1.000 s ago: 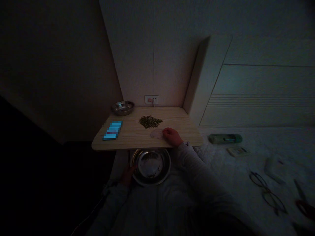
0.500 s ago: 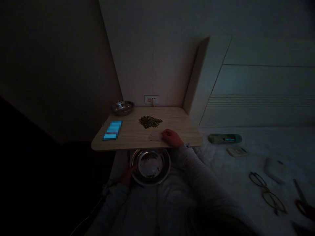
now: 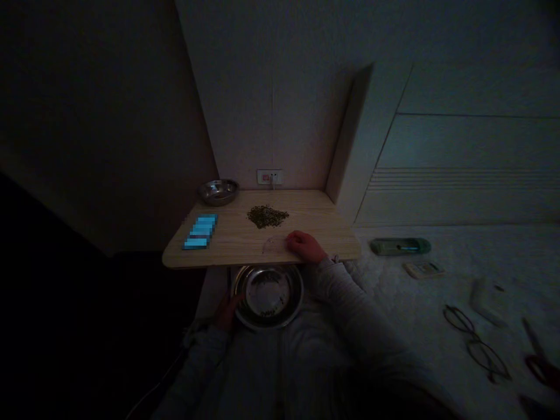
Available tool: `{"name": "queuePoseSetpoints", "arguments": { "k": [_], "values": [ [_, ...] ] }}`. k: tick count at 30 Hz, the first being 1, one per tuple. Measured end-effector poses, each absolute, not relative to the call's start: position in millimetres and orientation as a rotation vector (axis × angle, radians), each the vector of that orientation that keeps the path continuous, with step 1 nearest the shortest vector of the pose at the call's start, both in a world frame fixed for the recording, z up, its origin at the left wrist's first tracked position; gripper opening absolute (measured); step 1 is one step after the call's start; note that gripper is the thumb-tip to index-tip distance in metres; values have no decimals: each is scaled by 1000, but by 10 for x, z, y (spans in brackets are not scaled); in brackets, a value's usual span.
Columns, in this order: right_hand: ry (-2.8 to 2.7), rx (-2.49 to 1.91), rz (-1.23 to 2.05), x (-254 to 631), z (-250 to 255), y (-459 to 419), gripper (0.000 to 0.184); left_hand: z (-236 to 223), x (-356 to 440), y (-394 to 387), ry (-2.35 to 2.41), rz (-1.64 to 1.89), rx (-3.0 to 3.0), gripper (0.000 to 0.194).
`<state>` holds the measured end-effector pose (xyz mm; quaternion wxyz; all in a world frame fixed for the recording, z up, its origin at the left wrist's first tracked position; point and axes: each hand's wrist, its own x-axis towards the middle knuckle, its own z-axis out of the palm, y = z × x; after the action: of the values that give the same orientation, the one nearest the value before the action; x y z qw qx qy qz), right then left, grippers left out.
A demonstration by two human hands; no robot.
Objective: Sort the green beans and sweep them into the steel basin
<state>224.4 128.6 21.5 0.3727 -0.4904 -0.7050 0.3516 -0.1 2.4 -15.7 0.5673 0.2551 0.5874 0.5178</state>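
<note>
Left hand (image 3: 226, 310) grips rim of metal basin (image 3: 268, 296), dark bits inside; right hand (image 3: 305, 247) curled closed on surface (image 3: 231, 239), basin below it.

The right hand (image 3: 305, 247) is curled, its fingers bunched together at the tips and pointing toward the left, the wrist slightly higher than the sleeved forearm behind it. The left hand (image 3: 227, 310) is lower and nearer the body, fingers reaching up and inward, its forearm sloping down behind it. Both arms wear long, pale sleeves.
</note>
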Motion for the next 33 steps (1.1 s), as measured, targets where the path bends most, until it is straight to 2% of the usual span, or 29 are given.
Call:
{"name": "queuePoseSetpoints", "arguments": {
  "k": [8, 14, 33],
  "values": [
    [-1853, -1207, 920, 2235, 242, 1274, 20, -287, -2, 49, 1366, 1243, 553, 35],
    [-1871, -1232, 936, 2228, 294, 1235, 24, -280, -18, 47, 1402, 1264, 608, 26],
    [-1723, -1184, 958, 2242, 296, 1252, 22, -307, -59, 72, 1330, 1192, 561, 29]
  ]
}}
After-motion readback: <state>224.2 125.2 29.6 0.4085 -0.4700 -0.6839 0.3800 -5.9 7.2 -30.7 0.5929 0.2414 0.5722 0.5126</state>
